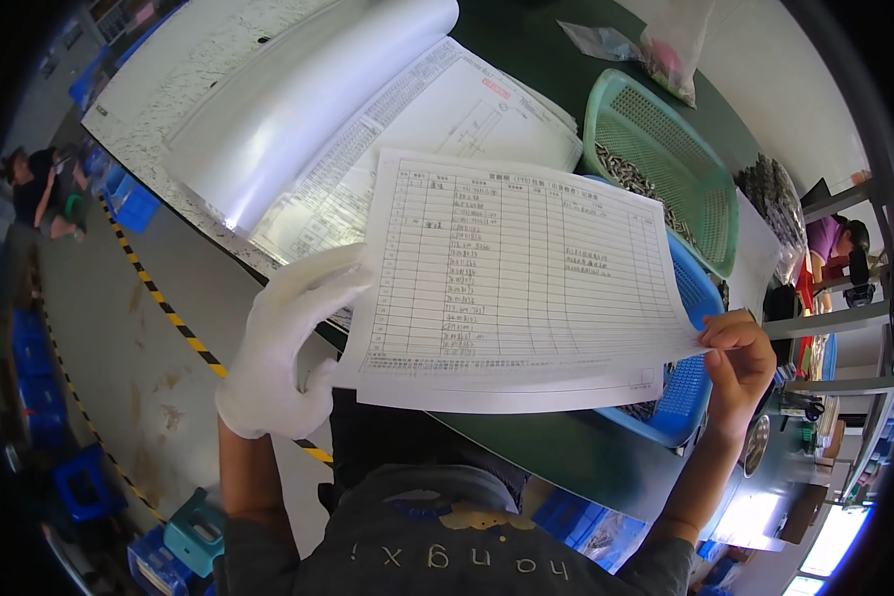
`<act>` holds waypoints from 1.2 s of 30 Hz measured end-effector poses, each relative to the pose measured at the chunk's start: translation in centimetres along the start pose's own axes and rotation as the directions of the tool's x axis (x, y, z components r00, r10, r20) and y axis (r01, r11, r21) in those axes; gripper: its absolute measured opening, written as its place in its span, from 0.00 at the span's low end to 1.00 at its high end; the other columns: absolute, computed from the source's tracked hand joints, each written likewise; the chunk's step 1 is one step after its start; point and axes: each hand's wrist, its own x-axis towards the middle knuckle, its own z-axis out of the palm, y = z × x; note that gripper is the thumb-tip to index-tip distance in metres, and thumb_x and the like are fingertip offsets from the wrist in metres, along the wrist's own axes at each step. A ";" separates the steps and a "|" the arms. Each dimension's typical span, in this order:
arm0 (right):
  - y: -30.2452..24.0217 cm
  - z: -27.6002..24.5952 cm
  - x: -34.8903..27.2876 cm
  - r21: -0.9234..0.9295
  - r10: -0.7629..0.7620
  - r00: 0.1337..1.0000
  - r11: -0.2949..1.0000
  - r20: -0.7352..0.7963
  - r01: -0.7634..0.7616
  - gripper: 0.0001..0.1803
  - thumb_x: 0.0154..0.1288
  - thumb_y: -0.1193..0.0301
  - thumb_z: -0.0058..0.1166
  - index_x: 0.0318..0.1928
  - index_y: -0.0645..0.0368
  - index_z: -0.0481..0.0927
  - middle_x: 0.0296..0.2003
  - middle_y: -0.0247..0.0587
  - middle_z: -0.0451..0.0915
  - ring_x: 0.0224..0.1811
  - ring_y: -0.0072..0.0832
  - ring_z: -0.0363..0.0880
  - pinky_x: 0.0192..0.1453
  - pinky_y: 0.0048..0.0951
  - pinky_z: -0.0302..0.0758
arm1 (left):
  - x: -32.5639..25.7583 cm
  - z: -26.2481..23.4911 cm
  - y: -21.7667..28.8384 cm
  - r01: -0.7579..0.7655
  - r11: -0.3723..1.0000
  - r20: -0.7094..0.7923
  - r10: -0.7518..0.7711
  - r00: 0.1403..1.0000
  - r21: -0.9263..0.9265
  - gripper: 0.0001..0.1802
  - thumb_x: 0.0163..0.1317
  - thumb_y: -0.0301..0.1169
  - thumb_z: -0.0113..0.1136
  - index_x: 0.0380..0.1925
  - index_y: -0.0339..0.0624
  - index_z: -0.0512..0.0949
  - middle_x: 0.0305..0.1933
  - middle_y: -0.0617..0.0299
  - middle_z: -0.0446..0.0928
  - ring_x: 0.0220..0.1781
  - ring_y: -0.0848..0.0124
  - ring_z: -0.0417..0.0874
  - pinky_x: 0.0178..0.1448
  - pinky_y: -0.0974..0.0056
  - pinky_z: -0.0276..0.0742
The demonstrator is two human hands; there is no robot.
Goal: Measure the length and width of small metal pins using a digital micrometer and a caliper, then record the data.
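Observation:
A printed form sheet (526, 278) with a ruled table and handwritten entries is held up in front of me, with at least one more sheet under its lower edge. My left hand (290, 338), in a white glove, grips the left side, its fingers curved at the edge and the thumb near the lower corner. Bare and pinching, my right hand (737, 360) has the lower right corner between thumb and fingertips. Behind the form lies an open folder of clear plastic sleeves (313, 94), showing a technical drawing (477, 119).
A green basket (710, 189) with small metal parts (631, 174) stands beyond the form; a blue basket (700, 392) is partly hidden under it. Plastic bags lie at the back of the green table (512, 30). Two other people (45, 189) (832, 243) are farther off, left and right.

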 end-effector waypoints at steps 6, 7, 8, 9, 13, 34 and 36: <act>-0.1 -0.6 2.7 0.067 -0.115 0.971 0.989 -0.211 0.132 0.09 0.53 0.77 0.52 0.36 0.66 0.71 0.34 0.40 0.72 0.37 0.25 0.69 0.46 0.23 0.64 | 3.8 0.7 0.8 -0.088 0.996 -0.084 0.087 0.993 -0.006 0.24 0.35 0.18 0.57 0.40 0.39 0.74 0.47 0.51 0.71 0.47 0.56 0.73 0.51 0.61 0.67; -0.2 -0.3 3.4 0.068 -0.120 0.970 0.988 -0.212 0.137 0.09 0.53 0.77 0.52 0.36 0.66 0.71 0.34 0.40 0.72 0.37 0.25 0.69 0.46 0.23 0.64 | 4.6 1.1 0.0 -0.156 0.988 -0.142 0.153 0.978 -0.005 0.20 0.37 0.19 0.59 0.37 0.39 0.76 0.45 0.52 0.73 0.45 0.59 0.74 0.48 0.63 0.69; -0.4 0.5 4.0 -0.018 -0.150 0.933 0.988 -0.328 0.153 0.13 0.53 0.77 0.52 0.41 0.66 0.70 0.37 0.41 0.72 0.40 0.26 0.69 0.49 0.25 0.65 | 5.3 1.7 -0.4 -0.154 0.985 -0.227 0.133 0.965 -0.077 0.11 0.44 0.20 0.59 0.32 0.37 0.77 0.38 0.57 0.77 0.40 0.68 0.77 0.45 0.67 0.71; -0.4 1.0 4.6 -0.105 -0.187 0.881 0.982 -0.435 0.156 0.17 0.54 0.77 0.52 0.46 0.66 0.69 0.40 0.41 0.72 0.43 0.27 0.69 0.51 0.26 0.65 | 6.0 2.1 0.0 -0.152 0.986 -0.229 0.133 0.964 -0.070 0.11 0.44 0.20 0.59 0.32 0.37 0.77 0.38 0.57 0.77 0.40 0.68 0.77 0.45 0.67 0.71; 0.9 0.6 4.2 -0.219 -0.160 0.891 0.973 -0.424 0.071 0.27 0.53 0.75 0.53 0.54 0.63 0.62 0.48 0.42 0.68 0.50 0.26 0.65 0.52 0.27 0.65 | 9.3 3.2 -0.4 0.205 0.695 -0.348 -0.566 0.748 -0.689 0.12 0.51 0.30 0.60 0.33 0.33 0.76 0.31 0.60 0.77 0.33 0.77 0.75 0.38 0.73 0.70; 1.8 0.2 -3.0 -0.648 -0.153 0.928 0.677 0.341 0.350 0.19 0.26 0.83 0.55 0.29 0.58 0.75 0.26 0.39 0.71 0.30 0.37 0.71 0.34 0.34 0.68 | 9.8 4.9 -3.9 -0.171 0.782 -0.774 -0.513 0.372 -0.600 0.11 0.56 0.29 0.56 0.35 0.31 0.75 0.34 0.61 0.75 0.34 0.79 0.73 0.39 0.74 0.69; 1.8 0.2 -3.1 -0.655 -0.215 0.915 0.643 0.342 0.396 0.18 0.26 0.83 0.55 0.27 0.58 0.76 0.23 0.36 0.71 0.27 0.35 0.72 0.31 0.32 0.68 | 9.6 4.9 -3.9 -0.204 0.766 -0.770 -0.510 0.384 -0.610 0.12 0.57 0.28 0.55 0.38 0.31 0.73 0.38 0.60 0.74 0.38 0.77 0.74 0.43 0.73 0.70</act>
